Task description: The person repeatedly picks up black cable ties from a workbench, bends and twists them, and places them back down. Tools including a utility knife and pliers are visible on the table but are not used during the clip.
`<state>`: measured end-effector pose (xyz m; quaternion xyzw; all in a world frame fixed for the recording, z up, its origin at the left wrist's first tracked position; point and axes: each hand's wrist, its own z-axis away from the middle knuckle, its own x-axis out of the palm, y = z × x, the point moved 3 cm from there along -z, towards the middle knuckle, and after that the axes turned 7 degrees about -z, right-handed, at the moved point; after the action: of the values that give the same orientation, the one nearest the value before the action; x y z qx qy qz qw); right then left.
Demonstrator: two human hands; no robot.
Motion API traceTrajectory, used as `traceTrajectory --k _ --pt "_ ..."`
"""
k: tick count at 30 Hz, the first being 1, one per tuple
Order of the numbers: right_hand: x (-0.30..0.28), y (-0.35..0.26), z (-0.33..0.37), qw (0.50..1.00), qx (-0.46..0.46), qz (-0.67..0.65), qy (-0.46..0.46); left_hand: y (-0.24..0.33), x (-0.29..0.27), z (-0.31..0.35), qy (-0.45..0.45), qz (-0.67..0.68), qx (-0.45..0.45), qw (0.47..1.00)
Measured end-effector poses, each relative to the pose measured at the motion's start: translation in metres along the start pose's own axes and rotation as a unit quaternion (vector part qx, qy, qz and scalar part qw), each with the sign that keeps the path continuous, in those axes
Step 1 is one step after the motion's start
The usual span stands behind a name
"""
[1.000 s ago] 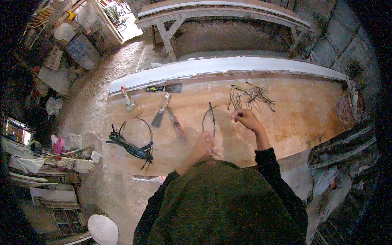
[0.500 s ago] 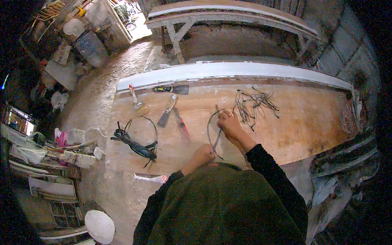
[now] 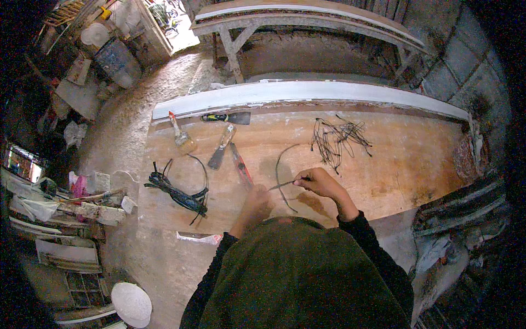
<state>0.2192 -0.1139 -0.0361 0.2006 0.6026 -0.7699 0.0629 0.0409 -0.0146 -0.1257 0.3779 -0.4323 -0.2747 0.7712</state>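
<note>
My right hand (image 3: 322, 185) is closed in a pinch on a short dark thin strip (image 3: 282, 186) above the wooden board. The strip's other end meets the fingers of my left hand (image 3: 256, 204), which looks closed round it, though blurred by motion. Beneath the strip, a longer curved dark strand (image 3: 278, 164) lies on the board. A bundle of black strips (image 3: 178, 191), with one strand looping out, rests to the left. Right of centre at the far side is a loose tangle of thin dark strands (image 3: 341, 140).
On the wooden board (image 3: 405, 159) lie a paintbrush (image 3: 183, 140), two scrapers (image 3: 222, 148) (image 3: 233, 118) and a red-handled knife (image 3: 241, 167). A long white plank (image 3: 307, 93) runs along the far edge. Behind it stands another bench (image 3: 307, 21).
My right hand has come nearer and lower, off the curved strand, which now lies loose. My left hand has shifted left, and the short strip now stretches between both hands.
</note>
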Motion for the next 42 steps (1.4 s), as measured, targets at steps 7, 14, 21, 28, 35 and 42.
traceTrajectory --k 7,14,21,28,35,42 --pt "0.016 0.03 0.016 0.995 0.015 -0.093 0.035 -0.03 -0.032 -0.003 -0.062 0.326 -0.165 0.929" --pt "-0.005 0.031 0.04 0.877 0.085 -0.472 0.035 -0.022 -0.024 0.0 -0.068 0.213 -0.103 0.969" --pt "-0.02 0.041 0.045 0.748 -0.034 -0.659 0.071 0.005 -0.003 0.014 -0.132 -0.188 -0.058 0.972" --pt "-0.029 0.036 0.042 0.688 -0.068 -0.7 0.179 0.038 -0.001 0.016 -0.019 -0.471 0.068 0.879" --pt "-0.012 0.025 0.036 0.709 -0.075 -0.686 0.147 0.053 -0.004 0.012 0.125 -0.426 0.083 0.892" --pt "0.045 0.001 0.017 0.824 0.048 -0.561 0.053 0.043 0.022 -0.001 0.116 -0.235 0.051 0.964"
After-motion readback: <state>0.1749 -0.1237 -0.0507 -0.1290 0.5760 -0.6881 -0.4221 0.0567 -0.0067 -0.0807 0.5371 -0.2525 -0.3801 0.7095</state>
